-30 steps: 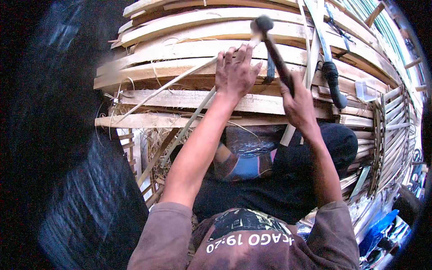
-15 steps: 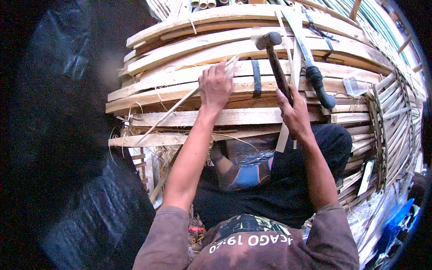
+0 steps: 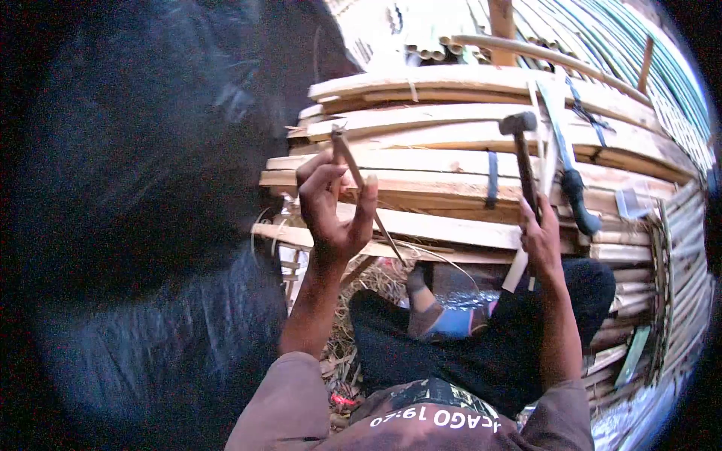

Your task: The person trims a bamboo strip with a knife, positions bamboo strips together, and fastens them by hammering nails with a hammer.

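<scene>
My left hand (image 3: 331, 207) is raised over the near left planks, fingers closed on a thin wooden strip (image 3: 387, 234). The strip looks bent or split at its upper end and slants down to the right below the hand. My right hand (image 3: 543, 239) grips the dark handle of a hammer (image 3: 519, 124), its head up and lying above the planks in view. Just right of the hammer, a big knife (image 3: 577, 203) with a black-wrapped, curved handle rests on the wooden planks (image 3: 421, 180). Pale flat strips (image 3: 516, 272) lie beside its blade.
A dark plastic sheet (image 3: 165, 188) covers the left side. A clear plastic box (image 3: 630, 203) sits on the right of the planks. Bamboo poles (image 3: 617, 83) lie at the back right. Shavings (image 3: 376, 289) litter the ground near my legs.
The view has swung left, so the planks appear further right and lower. My left hand has turned over and lifted, tilting the strip the other way. The hammer stays in my right hand.
</scene>
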Demonstrator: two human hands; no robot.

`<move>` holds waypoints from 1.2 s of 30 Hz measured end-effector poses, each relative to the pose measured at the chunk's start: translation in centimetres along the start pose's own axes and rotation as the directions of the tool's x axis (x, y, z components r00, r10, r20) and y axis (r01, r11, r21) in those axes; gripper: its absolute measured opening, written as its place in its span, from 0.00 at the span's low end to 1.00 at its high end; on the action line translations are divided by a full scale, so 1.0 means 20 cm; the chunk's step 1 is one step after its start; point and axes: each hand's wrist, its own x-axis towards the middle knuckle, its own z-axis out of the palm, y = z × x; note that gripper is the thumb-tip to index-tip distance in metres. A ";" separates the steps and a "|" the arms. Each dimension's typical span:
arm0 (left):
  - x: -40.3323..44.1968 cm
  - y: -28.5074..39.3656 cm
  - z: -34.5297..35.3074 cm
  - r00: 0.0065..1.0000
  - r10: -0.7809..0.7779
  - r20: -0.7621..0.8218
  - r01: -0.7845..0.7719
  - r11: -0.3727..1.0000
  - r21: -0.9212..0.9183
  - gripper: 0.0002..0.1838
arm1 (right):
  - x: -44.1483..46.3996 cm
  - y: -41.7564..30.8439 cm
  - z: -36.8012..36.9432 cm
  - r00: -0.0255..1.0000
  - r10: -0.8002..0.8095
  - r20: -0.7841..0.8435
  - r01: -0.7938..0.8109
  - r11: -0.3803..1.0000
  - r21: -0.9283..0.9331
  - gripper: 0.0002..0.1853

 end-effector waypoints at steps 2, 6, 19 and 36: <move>0.10 0.04 -0.14 0.995 0.011 -0.100 -0.008 0.999 0.034 0.23 | -0.02 -0.04 0.00 0.997 0.072 0.023 -0.074 0.994 0.077 0.17; 0.43 0.14 -0.36 0.975 0.013 -0.220 -0.004 0.999 0.044 0.23 | -0.03 -0.01 -0.01 0.993 0.058 0.105 -0.073 0.985 0.155 0.16; 0.30 -0.22 0.16 0.793 0.474 0.384 -0.600 0.715 0.359 0.17 | -0.07 -0.03 -0.05 0.999 0.014 0.045 -0.023 0.983 0.183 0.15; -0.52 -0.46 0.72 0.872 0.012 0.489 -0.189 0.930 0.315 0.14 | -0.04 0.01 -0.13 0.998 0.066 -0.022 -0.066 0.998 -0.008 0.18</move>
